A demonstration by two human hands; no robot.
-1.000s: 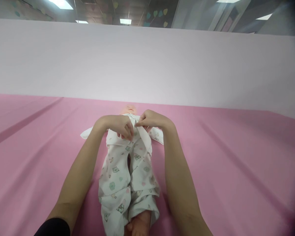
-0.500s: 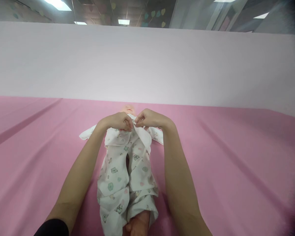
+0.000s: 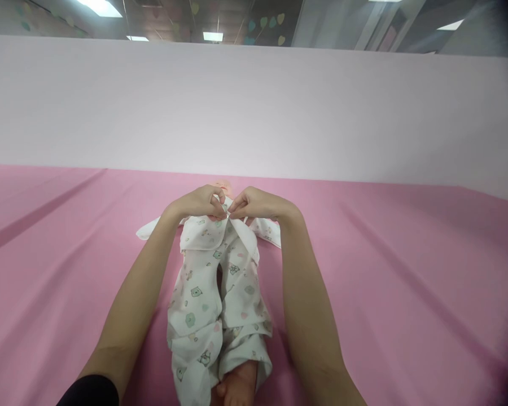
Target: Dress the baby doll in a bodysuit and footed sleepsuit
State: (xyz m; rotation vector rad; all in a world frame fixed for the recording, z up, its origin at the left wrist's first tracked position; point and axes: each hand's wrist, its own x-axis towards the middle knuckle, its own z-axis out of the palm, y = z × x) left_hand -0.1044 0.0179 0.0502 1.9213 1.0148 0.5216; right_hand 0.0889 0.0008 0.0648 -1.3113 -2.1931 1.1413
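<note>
A baby doll (image 3: 238, 386) lies on its back, its feet toward me and its head mostly hidden behind my hands. It wears a white baby top (image 3: 203, 235) and white trousers (image 3: 197, 304), both printed with small bears and hearts. At the chest, my left hand (image 3: 201, 202) pinches the front edge of the top. My right hand (image 3: 254, 204) meets it there, thumb and finger closed on the opposite edge. Whether a tie or a snap is between the fingertips is too small to tell. Below the hands the top's two front flaps fall apart.
A pink sheet (image 3: 385, 293) with several creases spreads under the doll. Behind it stands a white wall or panel (image 3: 254, 107). Above that panel, glass reflects ceiling lights (image 3: 213, 36) and heart shapes. The doll's sleeves (image 3: 267, 230) stretch out to both sides.
My left hand has shifted slightly up, and its fingertips now meet my right hand's at the top's front edges. The right fingers have moved slightly left. The doll stays in place.
</note>
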